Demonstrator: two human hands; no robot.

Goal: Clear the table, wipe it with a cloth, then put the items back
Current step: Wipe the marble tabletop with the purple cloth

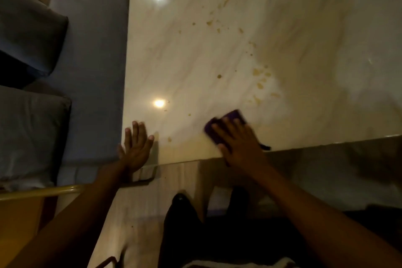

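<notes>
A glossy cream marble table (195,50) fills the upper right of the head view. Brownish spots and smears (258,80) dot its middle. A purple cloth (233,116) lies near the table's front edge. My right hand (239,139) presses flat on the cloth with its fingers straight and covers most of it. My left hand (136,148) rests flat on the table's near left corner, fingers spread, holding nothing.
Grey cushioned seats (32,132) stand left of the table across a bluish floor strip (95,61). A yellow rail (43,191) runs at lower left. My dark trouser legs and a shoe (180,199) are below the table edge. Two ceiling lights reflect on the tabletop.
</notes>
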